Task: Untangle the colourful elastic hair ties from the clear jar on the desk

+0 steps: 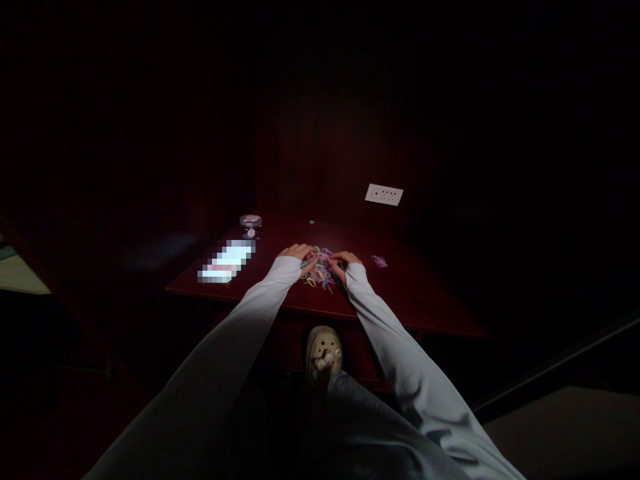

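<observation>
A loose pile of small coloured bands or clips (320, 275), purple, yellow and green, lies on the dark red table (400, 300). My left hand (299, 253) is at the pile's left side, its fingers bent over the edge of the pile. On the right side my right hand (343, 262) reaches in, with thumb and forefinger towards the pieces. Whether either hand pinches a piece is too small to tell. A smaller purple bunch (379, 261) rests to the right of my right hand.
A lit, pixelated screen (227, 261) lies at the table's left. Behind it stands a clear round container (251, 223). A small green ring (311, 222) is near the back. A white socket panel (384, 194) is on the wall; a beige shoe (324, 353) shows below the table edge.
</observation>
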`<action>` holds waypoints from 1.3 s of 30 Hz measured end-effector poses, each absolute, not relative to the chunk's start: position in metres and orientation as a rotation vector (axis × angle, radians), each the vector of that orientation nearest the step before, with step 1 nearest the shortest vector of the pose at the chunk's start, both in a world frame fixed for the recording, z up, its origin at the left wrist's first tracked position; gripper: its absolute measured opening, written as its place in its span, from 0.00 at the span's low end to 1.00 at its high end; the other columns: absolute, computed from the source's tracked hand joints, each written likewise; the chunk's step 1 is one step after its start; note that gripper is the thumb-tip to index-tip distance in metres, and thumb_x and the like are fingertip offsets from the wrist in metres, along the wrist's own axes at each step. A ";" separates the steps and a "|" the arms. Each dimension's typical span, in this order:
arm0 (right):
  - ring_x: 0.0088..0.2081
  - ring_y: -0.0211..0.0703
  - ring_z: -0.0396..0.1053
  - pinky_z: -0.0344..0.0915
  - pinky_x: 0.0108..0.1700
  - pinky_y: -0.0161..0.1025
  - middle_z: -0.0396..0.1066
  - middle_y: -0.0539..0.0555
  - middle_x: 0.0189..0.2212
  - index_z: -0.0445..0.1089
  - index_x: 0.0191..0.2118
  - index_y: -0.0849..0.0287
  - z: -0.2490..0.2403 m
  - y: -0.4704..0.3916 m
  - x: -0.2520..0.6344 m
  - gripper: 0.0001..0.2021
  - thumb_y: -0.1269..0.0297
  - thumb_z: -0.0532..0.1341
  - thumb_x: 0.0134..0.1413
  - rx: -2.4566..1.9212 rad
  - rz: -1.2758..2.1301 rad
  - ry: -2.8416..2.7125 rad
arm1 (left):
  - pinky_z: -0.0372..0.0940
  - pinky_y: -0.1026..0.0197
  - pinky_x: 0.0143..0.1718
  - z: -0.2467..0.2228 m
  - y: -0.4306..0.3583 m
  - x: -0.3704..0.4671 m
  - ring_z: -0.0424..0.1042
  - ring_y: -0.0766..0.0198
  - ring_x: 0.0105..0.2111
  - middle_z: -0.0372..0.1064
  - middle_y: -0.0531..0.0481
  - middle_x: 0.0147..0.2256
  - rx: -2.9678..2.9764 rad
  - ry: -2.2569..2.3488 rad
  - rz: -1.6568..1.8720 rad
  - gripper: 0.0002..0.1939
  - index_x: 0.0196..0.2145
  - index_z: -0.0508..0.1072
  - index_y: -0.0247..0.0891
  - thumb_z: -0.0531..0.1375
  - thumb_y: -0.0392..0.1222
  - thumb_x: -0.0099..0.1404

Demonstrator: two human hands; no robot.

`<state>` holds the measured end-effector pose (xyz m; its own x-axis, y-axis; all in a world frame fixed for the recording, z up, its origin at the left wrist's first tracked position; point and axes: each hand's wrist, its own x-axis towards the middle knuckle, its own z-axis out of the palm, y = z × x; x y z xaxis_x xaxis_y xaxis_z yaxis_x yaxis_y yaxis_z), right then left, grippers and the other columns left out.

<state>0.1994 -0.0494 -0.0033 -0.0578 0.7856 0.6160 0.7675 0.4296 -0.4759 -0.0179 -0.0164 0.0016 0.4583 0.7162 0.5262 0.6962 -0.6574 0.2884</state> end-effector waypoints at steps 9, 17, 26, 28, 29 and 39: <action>0.38 0.48 0.71 0.68 0.49 0.44 0.77 0.54 0.33 0.81 0.39 0.52 -0.004 -0.050 0.201 0.10 0.55 0.64 0.62 -1.283 0.038 -1.846 | 0.68 0.54 0.56 -0.002 -0.013 -0.017 0.73 0.54 0.53 0.77 0.48 0.55 2.738 1.191 0.990 0.21 0.63 0.74 0.50 0.59 0.44 0.75; 0.33 0.45 0.71 0.65 0.37 0.38 0.77 0.53 0.30 0.81 0.41 0.56 -0.008 -0.037 0.256 0.19 0.47 0.60 0.61 -1.596 0.023 -1.344 | 0.68 0.54 0.57 -0.002 -0.015 -0.020 0.73 0.54 0.54 0.76 0.48 0.57 2.705 1.224 0.983 0.20 0.62 0.74 0.47 0.60 0.45 0.74; 0.47 0.54 0.75 0.67 0.48 0.45 0.80 0.62 0.44 0.81 0.46 0.55 0.007 -0.064 0.315 0.14 0.57 0.62 0.64 -2.247 -0.218 -1.171 | 0.68 0.53 0.59 -0.003 -0.014 -0.019 0.72 0.53 0.56 0.76 0.47 0.57 2.653 1.241 1.001 0.22 0.62 0.73 0.47 0.60 0.46 0.72; 0.47 0.54 0.75 0.67 0.49 0.46 0.80 0.63 0.44 0.81 0.47 0.55 0.009 -0.065 0.316 0.14 0.56 0.61 0.64 -2.259 -0.183 -1.192 | 0.68 0.53 0.59 -0.003 -0.014 -0.019 0.72 0.53 0.56 0.76 0.48 0.57 2.647 1.240 1.006 0.22 0.62 0.73 0.48 0.60 0.45 0.72; 0.48 0.54 0.75 0.68 0.49 0.46 0.80 0.63 0.44 0.81 0.47 0.55 0.009 -0.065 0.317 0.14 0.56 0.61 0.63 -2.266 -0.167 -1.192 | 0.68 0.54 0.59 -0.003 -0.014 -0.019 0.72 0.53 0.56 0.76 0.48 0.57 2.643 1.241 1.009 0.22 0.62 0.72 0.48 0.61 0.45 0.72; 0.44 0.52 0.77 0.69 0.49 0.44 0.81 0.60 0.40 0.81 0.49 0.57 0.012 -0.071 0.318 0.19 0.53 0.57 0.67 -2.185 0.035 -0.933 | 0.68 0.55 0.58 -0.002 -0.016 -0.020 0.73 0.55 0.55 0.77 0.48 0.55 2.639 1.225 1.016 0.20 0.61 0.73 0.46 0.59 0.46 0.74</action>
<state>0.3179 -0.0710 0.0118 0.7345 0.6314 0.2485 0.6109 -0.4559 -0.6472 -0.0199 -0.0156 -0.0019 0.4669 0.7002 0.5401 0.6606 -0.6822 0.3134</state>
